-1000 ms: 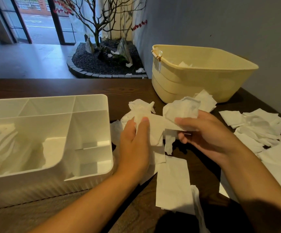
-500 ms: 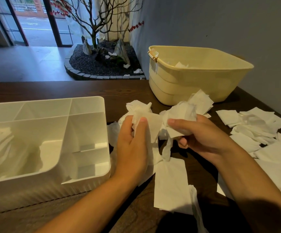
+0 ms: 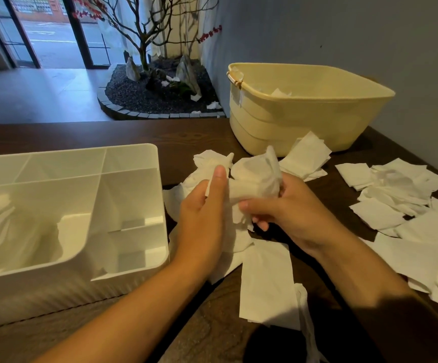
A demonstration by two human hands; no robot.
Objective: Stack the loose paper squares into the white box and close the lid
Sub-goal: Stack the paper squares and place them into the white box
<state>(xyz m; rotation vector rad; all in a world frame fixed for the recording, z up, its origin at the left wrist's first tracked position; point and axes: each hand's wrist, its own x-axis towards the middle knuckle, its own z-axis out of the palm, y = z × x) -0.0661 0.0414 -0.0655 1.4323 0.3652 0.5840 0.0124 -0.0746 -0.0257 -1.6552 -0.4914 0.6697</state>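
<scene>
Dark wood table (image 3: 139, 134) carries everything. Biggest on it: the white box (image 3: 134, 163), lid off, w/ dividers inside; some white paper lies in its big left compartment. Behind and right of the box, a pale yellow tub (image 3: 304, 119) stands near the grey wall, a bit of paper showing inside. Far right of the box, a spread of loose paper squares (image 3: 396, 195) overlaps in a heap on the table. Closer, just right of the box, more squares lie flat under the hands, one long sheet (image 3: 265, 281) nearest the table's front edge. Between box and tub, both hands are up over the table w/ a crumpled paper wad (image 3: 259, 176). Right hand (image 3: 291, 210): grip clenched on the wad, thumb across the front, fingers curled behind. Left hand (image 3: 202, 213): fingers straight, approx upright, thumb pinching a sheet edge against them, touching the wad's left side.
</scene>
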